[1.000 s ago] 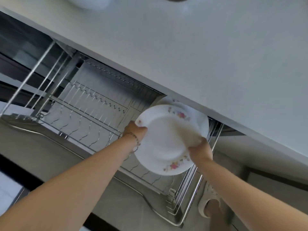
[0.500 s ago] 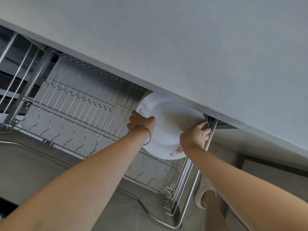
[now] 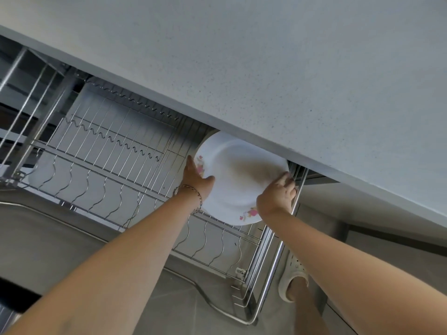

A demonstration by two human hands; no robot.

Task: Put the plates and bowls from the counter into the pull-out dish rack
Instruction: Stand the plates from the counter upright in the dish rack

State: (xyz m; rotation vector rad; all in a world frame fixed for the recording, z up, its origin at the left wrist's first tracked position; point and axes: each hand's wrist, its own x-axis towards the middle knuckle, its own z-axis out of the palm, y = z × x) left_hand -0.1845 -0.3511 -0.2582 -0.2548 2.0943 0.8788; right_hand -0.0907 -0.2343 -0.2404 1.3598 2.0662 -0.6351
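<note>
A white perforated slipper (image 3: 291, 274) on a foot (image 3: 298, 287) stands on the grey tiled floor (image 3: 174, 305).

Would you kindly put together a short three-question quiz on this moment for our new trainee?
1. True or false: the left hand and the right hand both hold the plate.
2. Which wrist wears the bracelet? A left; B right; C neither.
3. Fill the gap: the plate is at the dish rack's ___ end.
Key: 1 true; 2 A; 3 right.
</note>
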